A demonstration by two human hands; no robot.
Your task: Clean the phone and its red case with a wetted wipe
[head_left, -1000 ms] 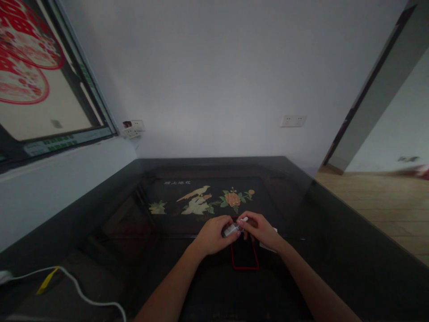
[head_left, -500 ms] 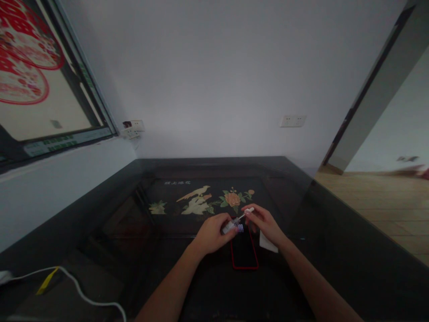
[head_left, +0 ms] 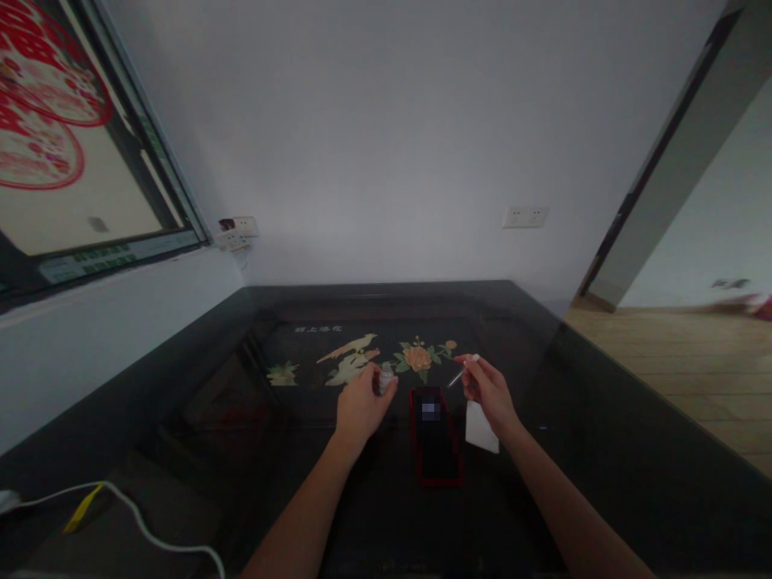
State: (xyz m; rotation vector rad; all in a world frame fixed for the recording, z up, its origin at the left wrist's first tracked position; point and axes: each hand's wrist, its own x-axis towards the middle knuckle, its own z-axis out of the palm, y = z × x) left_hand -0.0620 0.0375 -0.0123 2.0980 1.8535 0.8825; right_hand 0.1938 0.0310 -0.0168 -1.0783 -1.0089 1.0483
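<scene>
My left hand [head_left: 362, 408] is closed around a small clear bottle [head_left: 386, 376], which stands upright between thumb and fingers at the edge of the printed flowers. My right hand [head_left: 490, 394] pinches the white top of a thin applicator [head_left: 457, 377], its stem pointing down and to the left. The applicator is apart from the bottle. Between my hands lies a phone [head_left: 439, 458] in a red case, face up, with a small light patch near the top of its screen. A white sheet [head_left: 481, 428] lies partly under my right hand; its material is unclear.
The dark glossy table [head_left: 253, 482] carries a bird-and-flower picture [head_left: 355, 354]. A white cable [head_left: 141, 519] with a yellow tag [head_left: 83, 508] lies at the near left. A wall with sockets [head_left: 524, 217] stands behind, and a window [head_left: 90, 161] is at the left.
The applicator has come out of the bottle's mouth. My left hand has moved the bottle left and stood it upright, while my right hand has gone right and slightly up with the applicator.
</scene>
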